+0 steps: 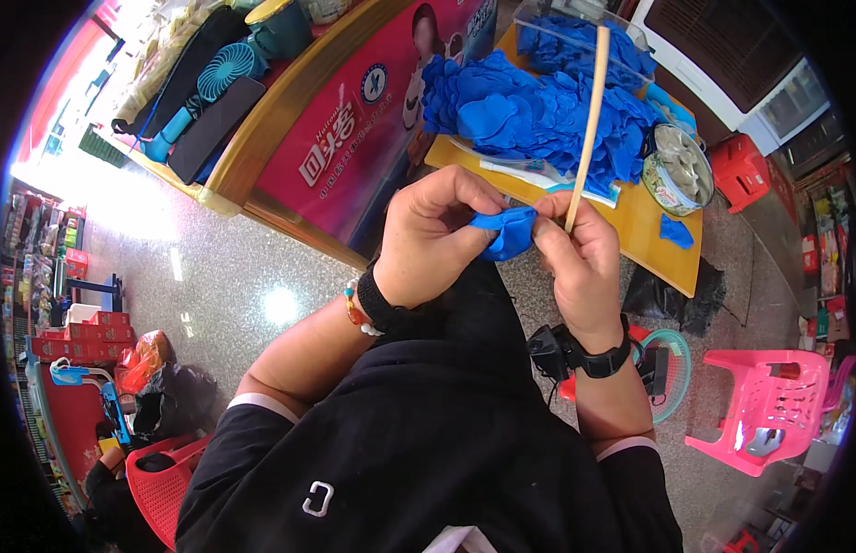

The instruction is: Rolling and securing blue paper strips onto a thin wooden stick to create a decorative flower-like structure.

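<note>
Left grip [423, 238] pinches one blue piece [513, 238], right grip [584, 263] that plus one stick [593, 120].

The folded piece [513, 241] is vivid royal blue, the same shade as the heap of rounded pieces [529, 115]. Pale tan for the stick [589, 129], yellow-orange for the worktop [647, 240]. The bracelet [356, 315] mixes turquoise, amber and white beads; the shirt [419, 452] is black — with a white emblem [328, 499]. The panel [285, 201] is magenta with white print, the floor [216, 276] speckled grey — and the chair [737, 364] bright pink.
</note>
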Available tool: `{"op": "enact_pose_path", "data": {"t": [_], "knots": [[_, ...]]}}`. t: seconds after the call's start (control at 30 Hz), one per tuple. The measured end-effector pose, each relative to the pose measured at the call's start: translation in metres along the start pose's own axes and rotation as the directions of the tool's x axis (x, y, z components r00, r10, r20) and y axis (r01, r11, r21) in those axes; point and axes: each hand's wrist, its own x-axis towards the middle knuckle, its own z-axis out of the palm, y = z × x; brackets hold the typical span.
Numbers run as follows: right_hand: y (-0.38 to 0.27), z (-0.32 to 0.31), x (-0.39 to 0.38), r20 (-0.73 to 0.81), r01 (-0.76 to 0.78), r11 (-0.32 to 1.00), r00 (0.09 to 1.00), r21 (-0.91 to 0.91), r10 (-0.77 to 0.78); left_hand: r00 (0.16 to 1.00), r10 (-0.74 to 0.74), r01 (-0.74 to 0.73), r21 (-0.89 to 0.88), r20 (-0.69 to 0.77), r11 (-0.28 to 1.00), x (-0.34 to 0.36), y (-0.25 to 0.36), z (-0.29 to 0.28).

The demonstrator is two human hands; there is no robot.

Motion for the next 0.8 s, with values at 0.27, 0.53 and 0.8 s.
{"op": "enact_pose_path", "data": {"t": [0.27,0.53,0.8], "knots": [[0.001,0.001,0.003,-0.042,-0.031,0.981,0.998,0.194,0.039,0.981,0.162,-0.192,0.39,0.11,0.901,0.003,0.01,0.008],[-0.004,0.0,0.001,0.0,-0.075,0.985,0.997,0.153,0.076,0.882,0.403,-0.465,0.582,0.244,0.667,0.002,0.011,0.005],[-0.005,0.005,-0.003,0.079,-0.151,0.964,0.987,0.219,0.137,0.87,0.474,-0.446,0.627,0.136,0.639,0.003,0.009,0.001]]}}
